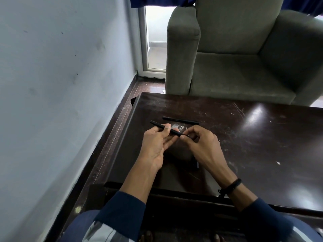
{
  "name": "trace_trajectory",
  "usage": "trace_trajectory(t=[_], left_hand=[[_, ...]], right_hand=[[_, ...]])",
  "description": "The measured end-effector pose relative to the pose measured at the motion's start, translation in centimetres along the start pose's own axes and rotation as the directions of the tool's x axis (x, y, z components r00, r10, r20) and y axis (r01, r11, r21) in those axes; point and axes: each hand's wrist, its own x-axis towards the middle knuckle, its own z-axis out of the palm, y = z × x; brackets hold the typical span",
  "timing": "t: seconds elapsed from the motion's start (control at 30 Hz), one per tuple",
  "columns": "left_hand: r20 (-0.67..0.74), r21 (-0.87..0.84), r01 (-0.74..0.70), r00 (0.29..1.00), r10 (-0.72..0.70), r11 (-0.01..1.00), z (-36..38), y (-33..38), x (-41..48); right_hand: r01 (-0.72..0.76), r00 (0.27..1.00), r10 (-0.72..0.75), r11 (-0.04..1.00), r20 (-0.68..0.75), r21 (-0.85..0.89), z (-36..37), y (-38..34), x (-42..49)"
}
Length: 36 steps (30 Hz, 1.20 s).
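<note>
1. Gripped a thin black stick [157, 124] in the left hand [157, 142], thumb curled over its middle and fingers beneath, above the table [262, 145] and nearer its left edge than its right.
2. Pinched the right end of that stick with the fingertips of the right hand [201, 144], fingers bent close around it; could not tell what sat at that tip, too small and dark.
3. Held the stick slanted and clear of the surface, its free end pointing toward the table's far left corner, its pinched end lower and further right.
4. Noted a second black stick [180, 120] lying flat on the table just beyond the hands, roughly in line with the far edge and apart from the held one.
5. Noted pale scuffs [178, 127] on the dark top between the two sticks, just past the left thumb.
6. Noted a dark flat object [194, 165] on the table under the right hand, toward the near edge, mostly hidden; could not tell what it was.
7. Wore a black band [232, 186] on the right wrist and dark blue sleeves [125, 210] ending short of both wrists.
8. Faced a grey armchair [236, 67] close behind the far edge, with a pale blue wall [61, 84] beyond the left edge.
</note>
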Motion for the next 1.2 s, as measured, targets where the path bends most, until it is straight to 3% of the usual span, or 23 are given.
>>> trace_trajectory(t=[0.27,0.97,1.2], left_hand=[[-0.004,-0.002,0.0,1.0,0.0,1.0,0.05,0.2,-0.03],[0.032,0.0,-0.001,0.999,0.001,1.0,0.16,0.15,-0.2],[0.01,0.001,0.003,1.0,-0.003,1.0,0.09,0.25,-0.18]], right_hand=[[-0.022,1.0,0.022,0.999,0.007,0.05,-0.19,-0.22,-0.09],[-0.038,0.999,0.038,0.999,0.015,-0.02,-0.03,-0.12,0.01],[0.022,0.999,-0.021,1.0,0.038,-0.007,0.3,0.19,-0.07]])
